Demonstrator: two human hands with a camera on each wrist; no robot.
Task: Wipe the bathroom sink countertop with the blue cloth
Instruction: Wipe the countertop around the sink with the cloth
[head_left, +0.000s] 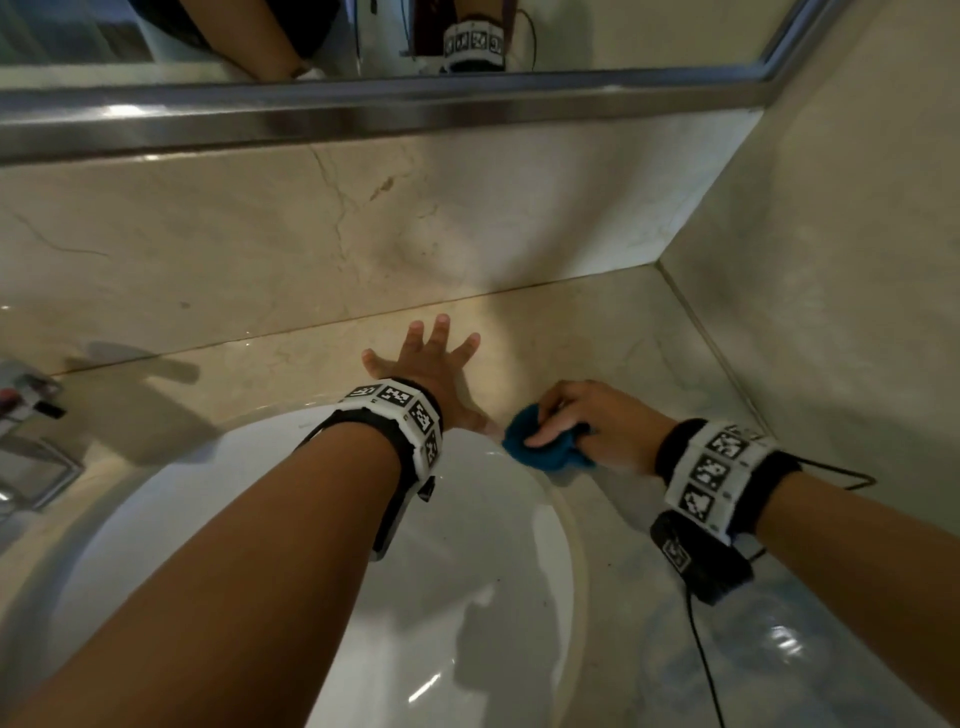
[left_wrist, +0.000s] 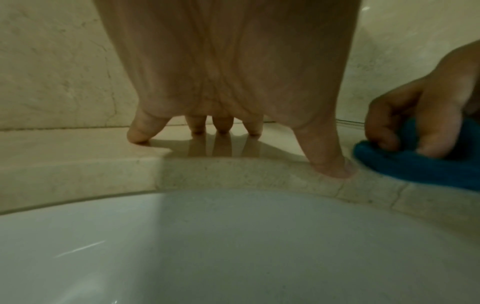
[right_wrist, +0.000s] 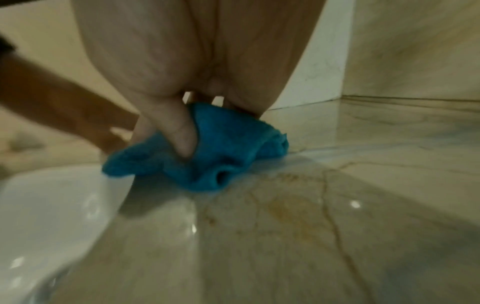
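Note:
The blue cloth (head_left: 545, 448) (left_wrist: 415, 166) (right_wrist: 207, 152) lies bunched on the beige marble countertop (head_left: 613, 332) (right_wrist: 311, 216), right at the rim of the white sink (head_left: 467, 571) (left_wrist: 233, 246) (right_wrist: 46, 205). My right hand (head_left: 582, 421) (right_wrist: 187, 115) grips the cloth, thumb and fingers curled into it, pressing it down on the stone. My left hand (head_left: 436, 358) (left_wrist: 233, 115) rests spread on the countertop behind the sink, fingertips down, with its thumb next to the cloth.
A chrome faucet (head_left: 26, 431) stands at the far left. The marble backsplash (head_left: 311, 234) and a side wall (head_left: 831, 260) close the corner at the right. A mirror (head_left: 363, 36) with a metal frame runs above. A thin cable (head_left: 706, 665) hangs from my right wrist.

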